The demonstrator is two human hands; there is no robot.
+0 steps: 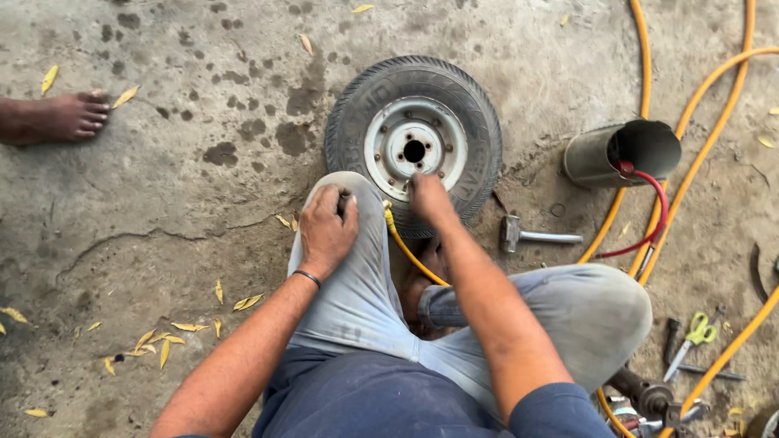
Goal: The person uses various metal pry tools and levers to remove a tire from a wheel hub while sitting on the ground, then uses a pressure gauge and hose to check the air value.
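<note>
A small black tyre [471, 109] on a pale grey rim [389, 134] lies flat on the concrete in front of me. My right hand [428, 197] presses on the near edge of the rim, its fingers closed around the end of a yellow air hose [403, 245] that runs back under my arm. My left hand [326, 225] rests curled on my left knee, holding nothing I can see. I squat in grey trousers with both knees forward.
A hammer [531, 236] lies right of the tyre. A metal can [621, 152] with a red hose [659, 212] lies on its side further right among yellow hoses [706, 142]. Green-handled scissors [690, 337] and metal tools lie at lower right. Another person's bare foot [57, 118] is at far left.
</note>
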